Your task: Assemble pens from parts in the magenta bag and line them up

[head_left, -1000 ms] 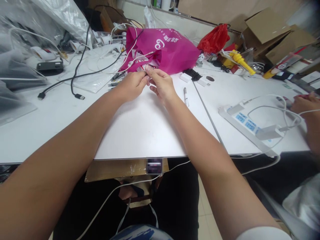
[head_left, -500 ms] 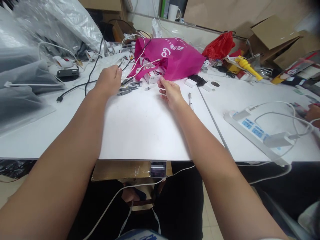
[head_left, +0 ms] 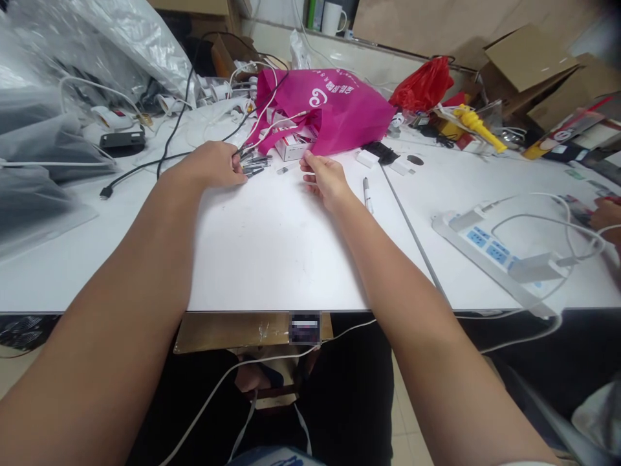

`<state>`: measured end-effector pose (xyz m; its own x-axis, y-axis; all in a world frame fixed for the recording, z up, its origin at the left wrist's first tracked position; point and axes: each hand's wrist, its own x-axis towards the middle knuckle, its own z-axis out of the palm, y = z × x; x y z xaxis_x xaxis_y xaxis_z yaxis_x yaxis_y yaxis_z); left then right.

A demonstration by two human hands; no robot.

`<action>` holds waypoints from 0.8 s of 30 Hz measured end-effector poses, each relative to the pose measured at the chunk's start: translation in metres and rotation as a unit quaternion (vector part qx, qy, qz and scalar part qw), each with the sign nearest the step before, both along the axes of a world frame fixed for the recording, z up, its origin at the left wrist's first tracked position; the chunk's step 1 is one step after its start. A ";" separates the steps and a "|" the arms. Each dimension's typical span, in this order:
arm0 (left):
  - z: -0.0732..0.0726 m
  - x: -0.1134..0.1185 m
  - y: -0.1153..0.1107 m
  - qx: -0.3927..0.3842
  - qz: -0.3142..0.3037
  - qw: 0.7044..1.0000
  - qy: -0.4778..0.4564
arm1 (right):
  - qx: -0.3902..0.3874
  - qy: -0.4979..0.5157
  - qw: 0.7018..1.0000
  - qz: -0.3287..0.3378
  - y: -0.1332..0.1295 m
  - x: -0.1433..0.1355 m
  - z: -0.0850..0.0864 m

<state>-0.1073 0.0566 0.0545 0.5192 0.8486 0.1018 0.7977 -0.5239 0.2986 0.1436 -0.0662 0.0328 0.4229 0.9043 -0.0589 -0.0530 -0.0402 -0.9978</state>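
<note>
Two white tables (head_left: 272, 259) meet at a seam to my right, under a ledge with a mug (head_left: 332, 18). A pink bag (head_left: 352, 110) lies beyond my hands; a black cable (head_left: 145, 167) runs behind my left wrist. A power strip (head_left: 488, 252) sits rightward. My left hand (head_left: 220, 165) curls at the pens (head_left: 255, 167), my right hand (head_left: 326, 176), loosely bent, near the box (head_left: 292, 151); whether either grips anything, I cannot tell.
</note>
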 end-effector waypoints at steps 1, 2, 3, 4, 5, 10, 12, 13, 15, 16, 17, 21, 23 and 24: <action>0.000 0.001 0.000 0.001 -0.001 1.000 -0.010 | 0.002 -0.002 1.000 0.004 0.001 -0.001 -0.001; 0.001 0.003 -0.003 0.001 0.003 1.000 -0.020 | 0.003 -0.005 1.000 0.009 0.001 -0.002 -0.002; 0.003 0.005 -0.007 0.001 0.012 0.999 -0.031 | 0.003 -0.008 1.000 0.016 0.001 -0.004 -0.003; 0.006 0.009 -0.014 0.003 0.018 0.999 -0.047 | -0.001 -0.009 1.000 0.027 0.001 -0.006 -0.003; 0.009 0.014 -0.022 0.000 0.017 0.997 -0.070 | -0.006 -0.007 0.999 0.043 0.000 -0.009 -0.002; 0.015 0.051 -0.061 -0.033 -0.098 0.963 -0.248 | -0.018 0.053 0.986 0.156 -0.010 -0.022 0.004; 0.010 0.065 -0.069 -0.023 -0.102 0.961 -0.255 | -0.011 0.075 0.984 0.162 -0.012 -0.023 0.004; 0.006 0.071 -0.070 -0.015 -0.094 0.963 -0.251 | -0.009 0.081 0.985 0.155 -0.012 -0.023 0.004; -0.001 0.078 -0.070 -0.003 -0.074 0.965 -0.251 | -0.006 0.087 0.987 0.135 -0.012 -0.021 0.002; -0.004 0.080 -0.069 0.001 -0.072 0.964 -0.255 | -0.004 0.091 0.988 0.126 -0.011 -0.019 0.002; -0.007 0.081 -0.067 0.004 -0.071 0.963 -0.259 | -0.002 0.095 0.988 0.123 -0.011 -0.018 0.001; -0.017 0.081 -0.059 -0.019 -0.071 0.958 -0.277 | -0.006 0.129 0.981 0.146 -0.011 -0.011 0.001; -0.022 0.082 -0.055 -0.036 -0.072 0.953 -0.290 | -0.012 0.146 0.976 0.159 -0.010 -0.009 0.002; -0.024 0.083 -0.054 -0.040 -0.076 0.950 -0.302 | -0.013 0.151 0.976 0.159 -0.009 -0.008 0.002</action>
